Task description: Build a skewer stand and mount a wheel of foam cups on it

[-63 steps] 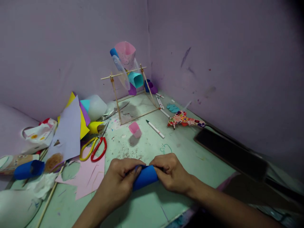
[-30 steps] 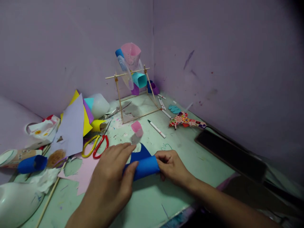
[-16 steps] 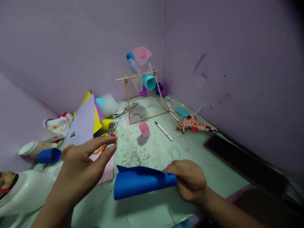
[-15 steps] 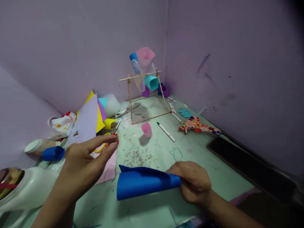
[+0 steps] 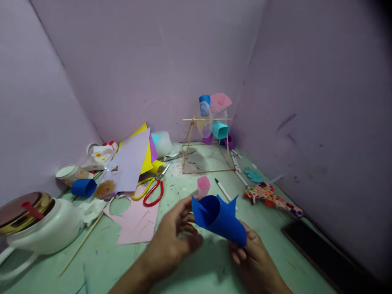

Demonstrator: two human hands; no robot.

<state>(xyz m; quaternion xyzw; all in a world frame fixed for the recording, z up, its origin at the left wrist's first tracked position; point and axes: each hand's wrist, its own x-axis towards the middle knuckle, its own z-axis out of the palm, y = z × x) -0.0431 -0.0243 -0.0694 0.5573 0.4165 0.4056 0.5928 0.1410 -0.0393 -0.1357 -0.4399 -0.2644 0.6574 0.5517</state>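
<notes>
A rolled sheet of blue paper (image 5: 225, 218) shaped as a cone is in my right hand (image 5: 252, 253), which grips its narrow lower end between thumb and fingers. Its wide mouth, with pointed corners, faces up and to the left. My left hand (image 5: 174, 237) is beside that mouth, fingers bent and apart; whether a fingertip touches the paper I cannot tell. Just behind the cone stands a small pink paper cup (image 5: 203, 186). A white marker (image 5: 223, 190) with a dark tip lies to its right, partly hidden by the cone.
Farther back stands a stick frame (image 5: 208, 170) carrying a wheel with coloured paper cups (image 5: 220, 130). Left are red-and-yellow scissors (image 5: 154, 192), pink paper (image 5: 137, 228), stacked coloured sheets (image 5: 133, 159), a blue paper roll (image 5: 83, 188) and a white pot (image 5: 49, 228). Right are a floral object (image 5: 272, 198) and a dark slab (image 5: 318, 257).
The blue cone has turned so its mouth points up toward the left. My left hand has come right, close to it. The view has swung left.
</notes>
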